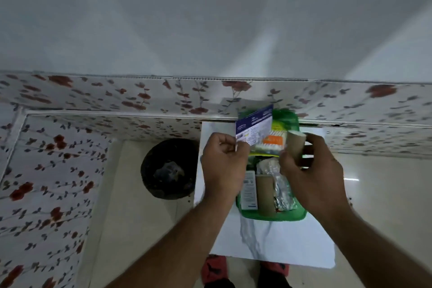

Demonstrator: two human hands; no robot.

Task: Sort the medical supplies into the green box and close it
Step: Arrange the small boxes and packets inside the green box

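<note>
The green box (271,216) lies open on a white table (280,245), its lid (286,119) tipped up at the far side. Inside lie a brown bandage roll (265,194), a white carton (249,190), a clear crinkled packet (280,184) and a pack of cotton buds with an orange label (272,141). My left hand (224,168) pinches a blue and white packet (254,125) above the box. My right hand (313,170) grips a second brown bandage roll (296,144) over the box's right side.
A black round bin (169,168) stands on the floor left of the table. A flower-patterned wall (117,96) runs behind and along the left. Pale floor tiles lie to the right. Red footwear (215,269) shows below the table's front edge.
</note>
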